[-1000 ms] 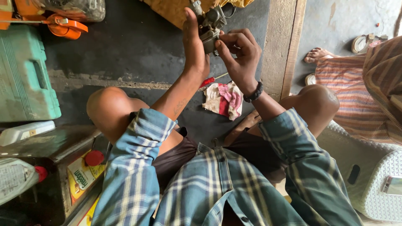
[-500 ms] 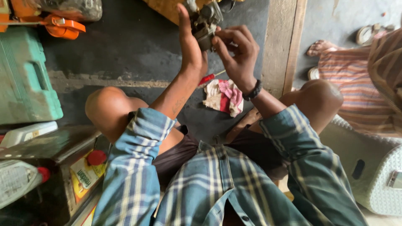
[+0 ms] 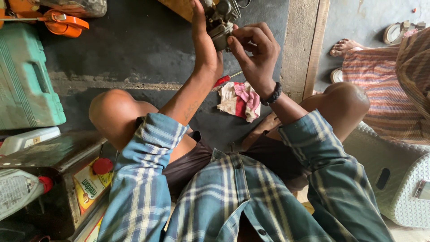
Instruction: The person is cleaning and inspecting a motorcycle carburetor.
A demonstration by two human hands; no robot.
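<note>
Near: oil bottle (image 3: 18,190) at left. Rag (image 3: 239,100) and red-handled screwdriver (image 3: 225,79) on floor (image 3: 134,49) under wrists. Left hand (image 3: 204,42) and right hand (image 3: 255,54) both grip grey carburetor (image 3: 219,22), its top cut off by frame edge.

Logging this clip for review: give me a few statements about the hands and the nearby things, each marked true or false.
1. Both hands hold a grey metal engine part. True.
2. The right hand wears a dark wristband. True.
3. The red-handled screwdriver is in the left hand. False: it lies on the floor.
4. The crumpled pink-and-white rag covers the part. False: it lies on the floor below the hands.
5. The green plastic case lies to the right. False: left.
</note>
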